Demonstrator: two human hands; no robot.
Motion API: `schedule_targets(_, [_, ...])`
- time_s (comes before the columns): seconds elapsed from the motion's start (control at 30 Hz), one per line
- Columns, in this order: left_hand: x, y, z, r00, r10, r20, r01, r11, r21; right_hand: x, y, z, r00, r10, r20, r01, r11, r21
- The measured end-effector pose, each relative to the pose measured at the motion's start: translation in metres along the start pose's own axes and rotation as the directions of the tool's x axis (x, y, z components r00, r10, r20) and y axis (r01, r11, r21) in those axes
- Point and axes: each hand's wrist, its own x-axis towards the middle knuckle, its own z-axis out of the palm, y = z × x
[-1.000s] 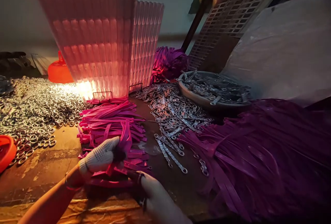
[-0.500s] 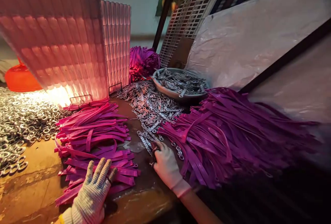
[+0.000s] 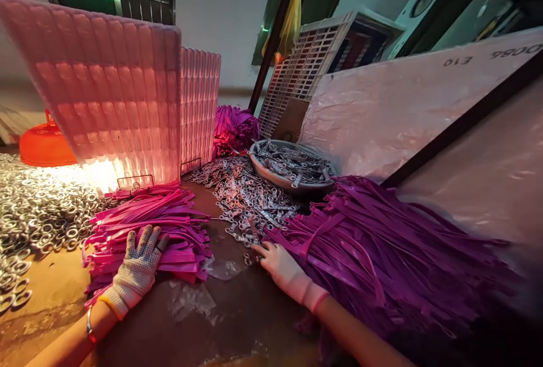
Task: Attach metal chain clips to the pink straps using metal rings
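My left hand (image 3: 138, 265), in a dotted knit glove, lies flat with fingers spread on a pile of pink plastic straps (image 3: 169, 225). My right hand (image 3: 282, 266), in a pale glove, rests on the brown worktable (image 3: 220, 322) at the near end of a scatter of small metal link pieces (image 3: 241, 191), its fingertips touching them. A big heap of purple straps (image 3: 382, 248) lies right beside that hand. Whether the right fingers pinch a metal piece is hidden.
A round dish of metal parts (image 3: 292, 166) stands behind the scatter. Metal rings (image 3: 38, 208) cover the left side near an orange lid (image 3: 44, 146). Ribbed pink panels (image 3: 114, 90) stand upright at the back. Plastic-wrapped boards (image 3: 424, 112) lean at right.
My left hand let go of the pink strap it held and now lies flat on the pink pile. My right hand reached forward to the metal pieces. The view shifted up.
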Motion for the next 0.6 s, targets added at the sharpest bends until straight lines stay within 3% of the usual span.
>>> schedule_targets(0.13, [0.002,-0.003,0.002,0.998,-0.02,-0.066,0.02,1.0,-0.003,-0.012,0.023,-0.015,0.997,-0.062,0.046,0.063,0.998,-0.02])
schedule_targets(0.27, [-0.006,0.01,0.007,0.988,-0.072,-0.138,0.072,0.997,-0.01,0.022,0.031,-0.056,0.996,-0.085,-0.009,0.085,0.996,-0.023])
schedule_targets(0.33, [-0.01,0.016,0.009,0.986,-0.099,-0.138,0.097,0.995,-0.022,0.062,0.032,-0.079,0.994,-0.069,-0.079,0.066,0.997,-0.045])
schedule_targets(0.43, [-0.012,0.019,0.008,0.986,-0.121,-0.111,0.118,0.993,-0.03,0.148,0.03,-0.105,0.988,-0.076,-0.135,0.064,0.994,-0.089])
schedule_targets(0.6, [-0.012,0.016,0.006,0.993,-0.104,-0.059,0.102,0.994,-0.038,0.291,0.036,-0.109,0.998,-0.026,-0.063,0.014,0.983,-0.181])
